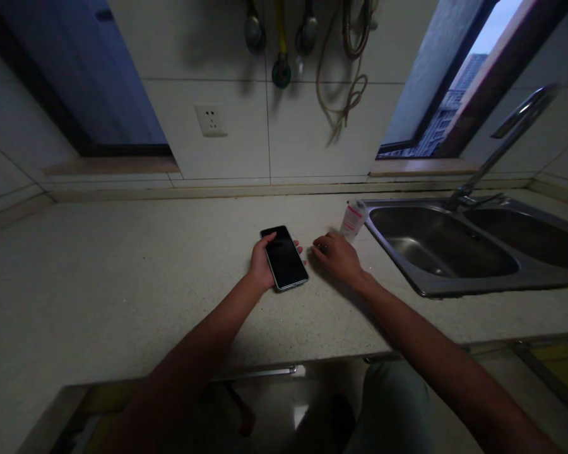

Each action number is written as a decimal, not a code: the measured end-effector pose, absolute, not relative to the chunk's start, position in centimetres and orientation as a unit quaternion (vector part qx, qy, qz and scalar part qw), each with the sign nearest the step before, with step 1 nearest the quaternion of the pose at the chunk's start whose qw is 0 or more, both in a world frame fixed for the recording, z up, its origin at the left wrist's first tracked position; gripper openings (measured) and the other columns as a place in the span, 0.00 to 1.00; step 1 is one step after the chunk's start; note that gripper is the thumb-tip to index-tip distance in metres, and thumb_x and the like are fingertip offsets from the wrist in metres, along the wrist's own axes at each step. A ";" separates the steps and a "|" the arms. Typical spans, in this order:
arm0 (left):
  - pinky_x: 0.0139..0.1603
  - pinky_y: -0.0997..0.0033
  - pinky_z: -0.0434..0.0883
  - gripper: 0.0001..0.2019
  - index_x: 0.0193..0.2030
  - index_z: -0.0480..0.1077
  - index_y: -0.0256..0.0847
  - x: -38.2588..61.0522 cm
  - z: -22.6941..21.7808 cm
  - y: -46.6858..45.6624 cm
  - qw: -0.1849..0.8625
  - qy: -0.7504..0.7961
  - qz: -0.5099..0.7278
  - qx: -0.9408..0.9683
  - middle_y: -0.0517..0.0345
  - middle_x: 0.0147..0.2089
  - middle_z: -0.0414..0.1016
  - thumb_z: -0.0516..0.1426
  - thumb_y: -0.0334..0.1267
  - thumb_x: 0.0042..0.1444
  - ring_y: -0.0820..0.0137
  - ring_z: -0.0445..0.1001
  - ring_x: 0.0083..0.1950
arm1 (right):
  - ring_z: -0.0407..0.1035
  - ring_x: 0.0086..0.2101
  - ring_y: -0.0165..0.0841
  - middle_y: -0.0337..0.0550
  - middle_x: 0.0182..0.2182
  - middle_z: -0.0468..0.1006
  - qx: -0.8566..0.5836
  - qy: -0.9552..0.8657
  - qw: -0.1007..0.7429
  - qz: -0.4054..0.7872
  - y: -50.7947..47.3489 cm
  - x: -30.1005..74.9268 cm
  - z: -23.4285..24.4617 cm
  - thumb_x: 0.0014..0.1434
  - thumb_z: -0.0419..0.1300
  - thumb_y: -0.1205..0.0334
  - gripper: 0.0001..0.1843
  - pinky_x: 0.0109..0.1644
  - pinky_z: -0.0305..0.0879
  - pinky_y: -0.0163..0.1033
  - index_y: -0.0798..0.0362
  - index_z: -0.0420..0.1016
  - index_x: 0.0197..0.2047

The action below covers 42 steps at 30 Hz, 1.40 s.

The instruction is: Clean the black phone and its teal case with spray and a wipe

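Observation:
My left hand (261,265) grips a black smartphone (284,257) with a dark screen, thumb on its left edge, held just above the pale speckled countertop (123,271). My right hand (337,255) rests palm down on the counter just right of the phone, fingers curled loosely toward it and holding nothing. A small white bottle with a pink label (353,218) lies on its side right behind my right hand.
A steel double sink (454,252) with a tall faucet (506,139) fills the right side. A wall socket (211,119) sits on the tiled backsplash. Utensils and a cord (345,75) hang above. Windows open at both back corners.

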<state>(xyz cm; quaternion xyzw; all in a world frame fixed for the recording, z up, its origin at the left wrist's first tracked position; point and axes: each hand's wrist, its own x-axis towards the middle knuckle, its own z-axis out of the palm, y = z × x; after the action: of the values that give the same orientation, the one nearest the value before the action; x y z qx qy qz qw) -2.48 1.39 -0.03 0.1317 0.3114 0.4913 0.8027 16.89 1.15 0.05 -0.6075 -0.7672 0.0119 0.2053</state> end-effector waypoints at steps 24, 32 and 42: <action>0.46 0.45 0.77 0.16 0.47 0.73 0.33 -2.4 0.0 1.3 0.804 0.311 0.487 0.139 0.42 0.39 0.82 0.56 0.43 0.58 0.55 0.82 0.38 | 0.72 0.42 0.41 0.52 0.41 0.79 -0.600 -0.772 0.211 0.008 1.3 17.0 -0.3 0.65 0.57 0.59 0.14 0.45 0.65 0.42 0.55 0.82 0.46; 0.45 0.47 0.77 0.17 0.49 0.73 0.34 -2.4 0.2 1.2 0.799 0.318 0.490 0.142 0.42 0.39 0.82 0.56 0.42 0.58 0.56 0.82 0.38 | 0.67 0.56 0.49 0.60 0.57 0.73 -0.558 -0.764 0.322 -0.037 1.6 17.3 -0.9 0.63 0.59 0.62 0.17 0.61 0.62 0.55 0.57 0.78 0.52; 0.45 0.53 0.78 0.18 0.48 0.75 0.31 -2.3 0.2 1.3 0.805 0.323 0.479 0.134 0.44 0.36 0.82 0.56 0.42 0.58 0.58 0.81 0.34 | 0.73 0.40 0.38 0.49 0.41 0.81 -0.429 -0.809 0.370 0.157 1.0 16.2 -0.7 0.65 0.56 0.56 0.17 0.48 0.68 0.44 0.55 0.78 0.51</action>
<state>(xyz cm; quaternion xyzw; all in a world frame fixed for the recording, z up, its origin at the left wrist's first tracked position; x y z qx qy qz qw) -2.26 1.32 0.19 0.1341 0.3228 0.4786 0.8055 16.25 1.02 -0.70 -0.4285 -0.8094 0.1570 0.3697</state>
